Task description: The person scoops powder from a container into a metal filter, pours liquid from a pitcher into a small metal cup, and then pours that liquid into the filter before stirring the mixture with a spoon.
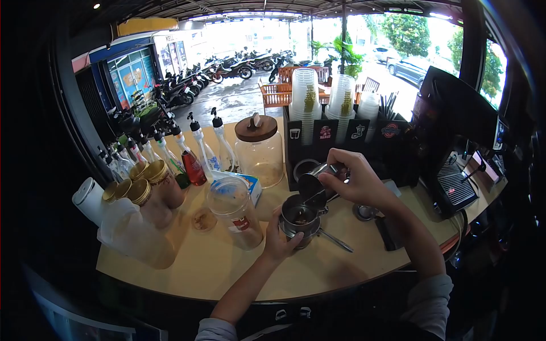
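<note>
My left hand [280,238] wraps around a steel cup [300,219] that stands on the wooden counter [216,273]; dark liquid shows inside it. My right hand [352,179] holds a small steel pitcher [314,184] tilted over the cup, its spout pointing down into it. A long metal spoon [335,240] lies on the counter just right of the cup.
A clear plastic jar [234,213] and a glass jar with a wooden lid [259,149] stand left of the cup. Syrup bottles [193,150] and gold-lidded tins [151,176] crowd the left side. Stacked plastic cups [305,99] sit in a black organiser behind. An espresso machine [455,148] stands at the right.
</note>
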Demonstrator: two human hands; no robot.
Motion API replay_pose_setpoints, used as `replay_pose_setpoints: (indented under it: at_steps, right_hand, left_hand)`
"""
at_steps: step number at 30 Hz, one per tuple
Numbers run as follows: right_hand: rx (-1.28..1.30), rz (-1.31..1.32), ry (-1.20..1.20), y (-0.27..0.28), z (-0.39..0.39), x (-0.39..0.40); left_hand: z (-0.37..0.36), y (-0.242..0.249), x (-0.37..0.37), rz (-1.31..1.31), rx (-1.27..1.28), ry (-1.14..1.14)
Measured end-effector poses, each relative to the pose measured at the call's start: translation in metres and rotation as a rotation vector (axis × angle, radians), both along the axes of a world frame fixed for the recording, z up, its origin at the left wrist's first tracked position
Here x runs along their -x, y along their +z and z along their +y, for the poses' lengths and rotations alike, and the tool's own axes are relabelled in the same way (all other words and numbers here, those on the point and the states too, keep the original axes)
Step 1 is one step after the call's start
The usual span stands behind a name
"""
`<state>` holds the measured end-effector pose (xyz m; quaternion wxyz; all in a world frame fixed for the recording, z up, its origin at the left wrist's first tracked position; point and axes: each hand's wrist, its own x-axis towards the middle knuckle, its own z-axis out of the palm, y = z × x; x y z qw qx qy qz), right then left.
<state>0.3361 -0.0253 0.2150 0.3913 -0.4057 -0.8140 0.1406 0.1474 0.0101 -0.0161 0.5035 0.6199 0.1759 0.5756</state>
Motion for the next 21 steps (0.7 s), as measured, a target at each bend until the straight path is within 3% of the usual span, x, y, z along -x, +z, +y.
replay_pose_setpoints:
  at_steps: [21]
  right_hand:
    - [-0.04,-0.037,-0.004,-0.0017,0.0045,0.0038]
  left_hand:
    - [-0.0014,-0.0006,-0.0007,0.0,0.03,0.011]
